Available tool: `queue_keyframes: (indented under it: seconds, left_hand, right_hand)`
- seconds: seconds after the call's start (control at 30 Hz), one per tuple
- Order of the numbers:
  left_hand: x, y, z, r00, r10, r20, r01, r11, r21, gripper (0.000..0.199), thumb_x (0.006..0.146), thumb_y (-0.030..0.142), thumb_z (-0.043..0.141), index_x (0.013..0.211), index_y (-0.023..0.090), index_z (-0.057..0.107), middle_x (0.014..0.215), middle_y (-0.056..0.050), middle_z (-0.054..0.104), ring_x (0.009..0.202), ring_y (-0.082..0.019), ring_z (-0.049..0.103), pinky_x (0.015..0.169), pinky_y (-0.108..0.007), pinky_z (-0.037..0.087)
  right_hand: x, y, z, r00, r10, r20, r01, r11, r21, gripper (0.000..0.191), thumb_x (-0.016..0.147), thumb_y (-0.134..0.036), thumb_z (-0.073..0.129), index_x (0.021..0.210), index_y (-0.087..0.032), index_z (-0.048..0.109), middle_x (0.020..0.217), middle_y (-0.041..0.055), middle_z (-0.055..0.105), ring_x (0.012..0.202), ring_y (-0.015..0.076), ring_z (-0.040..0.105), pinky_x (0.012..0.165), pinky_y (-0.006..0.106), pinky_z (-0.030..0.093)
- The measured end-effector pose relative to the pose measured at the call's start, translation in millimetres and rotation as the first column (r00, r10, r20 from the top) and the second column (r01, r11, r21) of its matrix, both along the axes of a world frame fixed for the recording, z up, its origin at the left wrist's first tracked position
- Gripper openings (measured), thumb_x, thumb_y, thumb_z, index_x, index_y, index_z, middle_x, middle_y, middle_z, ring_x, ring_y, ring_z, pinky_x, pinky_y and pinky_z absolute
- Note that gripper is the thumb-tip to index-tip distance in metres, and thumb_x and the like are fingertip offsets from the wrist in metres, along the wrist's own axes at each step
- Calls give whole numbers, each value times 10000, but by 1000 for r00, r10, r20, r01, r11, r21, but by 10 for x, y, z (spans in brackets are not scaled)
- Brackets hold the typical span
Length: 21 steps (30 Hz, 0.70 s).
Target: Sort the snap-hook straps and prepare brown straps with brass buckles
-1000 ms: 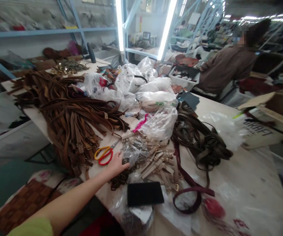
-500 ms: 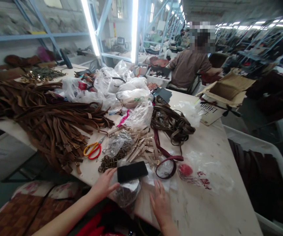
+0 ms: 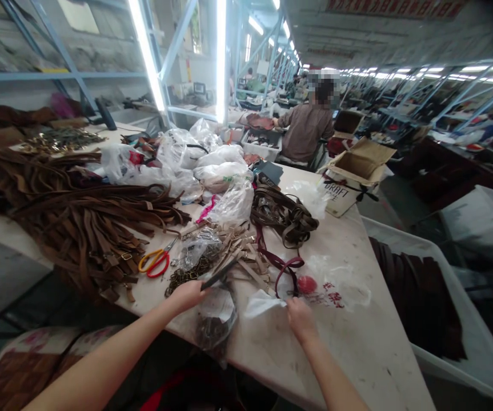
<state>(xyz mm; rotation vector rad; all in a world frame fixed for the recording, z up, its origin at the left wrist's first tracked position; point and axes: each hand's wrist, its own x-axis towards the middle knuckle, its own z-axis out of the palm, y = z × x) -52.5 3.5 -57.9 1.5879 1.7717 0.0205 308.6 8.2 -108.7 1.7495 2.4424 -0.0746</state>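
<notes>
My left hand (image 3: 189, 294) is closed on one end of a black phone (image 3: 220, 275), tilted up so that mostly its thin edge shows. Between the fingers of my right hand (image 3: 301, 319) is the corner of a thin white sheet (image 3: 263, 303); paper or plastic, I cannot tell. A clear plastic bag (image 3: 215, 322) with dark contents lies at the table's front edge, just below the phone. Behind the phone are beige straps with buckles (image 3: 246, 251) and a heap of small metal buckles (image 3: 181, 281). Close to my right hand curls a burgundy strap (image 3: 278, 260).
Scissors (image 3: 156, 262) with yellow and red handles lie left of the buckles. Brown leather straps (image 3: 87, 222) cover the table's left side. White plastic bags (image 3: 218, 162), a dark strap bundle (image 3: 283, 211) and a carton (image 3: 340, 191) stand behind. A person (image 3: 306, 128) sits farther back.
My left hand has taken hold of the phone and tipped it up from lying flat. My right hand has gripped the white sheet and moved right with it. The view has shifted.
</notes>
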Motion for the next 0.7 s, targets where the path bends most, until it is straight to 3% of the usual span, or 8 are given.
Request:
queue_keyframes:
  seconds: [0.17,0.23,0.3,0.37,0.43,0.53,0.63,0.7]
  left_hand:
    - [104,-154,312,992,83,92,-81,996,-23,382,785,462,403,967,188,597,952,-111,644,944,-302,568,814,-375,402]
    - [300,-311,376,975,110,192,-96,992,-82,362,773,465,422,905,183,607,891,-96,652,887,-290,591,773,-358,428]
    - [559,-510,374,936,155,317,-98,977,-188,323,762,446,438,854,188,609,809,-65,658,737,-250,624,648,-317,468]
    - [830,-713,307,876,241,418,-113,945,-307,307,770,424,419,850,185,594,765,-53,657,604,-217,622,517,-291,469]
    - [1061,-877,196,812,350,466,-147,897,-418,302,770,421,421,809,162,571,674,-61,641,504,-202,600,456,-293,454]
    - [1278,-999,6,700,514,495,-216,814,-540,283,740,416,497,856,159,530,646,-51,627,464,-180,584,463,-290,447]
    - [1364,-986,-141,556,654,513,-242,717,-653,314,695,374,581,921,169,508,727,-51,644,558,-177,619,539,-285,473]
    - [1383,-956,-192,451,735,507,-250,649,-719,337,678,349,608,946,180,491,870,-62,644,695,-176,640,618,-270,490]
  right_hand:
    - [224,-242,54,998,-60,10,60,998,-2,165,748,-125,473,826,-160,615,829,84,607,769,204,528,662,302,349]
    - [127,-364,33,998,-51,-30,52,999,8,358,693,-93,505,1035,-178,571,1055,103,580,858,224,519,722,327,360]
    - [-27,-449,-6,965,-78,-251,67,996,-53,525,665,-50,479,1161,-222,500,1216,90,509,909,221,509,783,346,356]
    - [-157,-478,-40,836,-166,-523,89,981,-170,480,664,-44,445,1084,-243,565,1173,62,556,880,204,525,809,340,357]
    - [-191,-462,-45,696,-271,-665,126,958,-259,333,666,-88,451,899,-227,643,1020,50,636,848,201,540,815,325,367]
    - [-43,-425,17,564,-403,-720,251,915,-316,202,685,-222,464,760,-188,648,821,56,668,797,217,560,761,315,410]
    - [172,-439,116,357,-556,-751,393,818,-419,333,728,-387,399,676,-154,631,611,46,632,640,217,568,611,314,450]
    - [252,-491,177,214,-611,-762,447,755,-480,400,724,-460,385,682,-145,628,578,30,617,606,208,574,573,307,461]
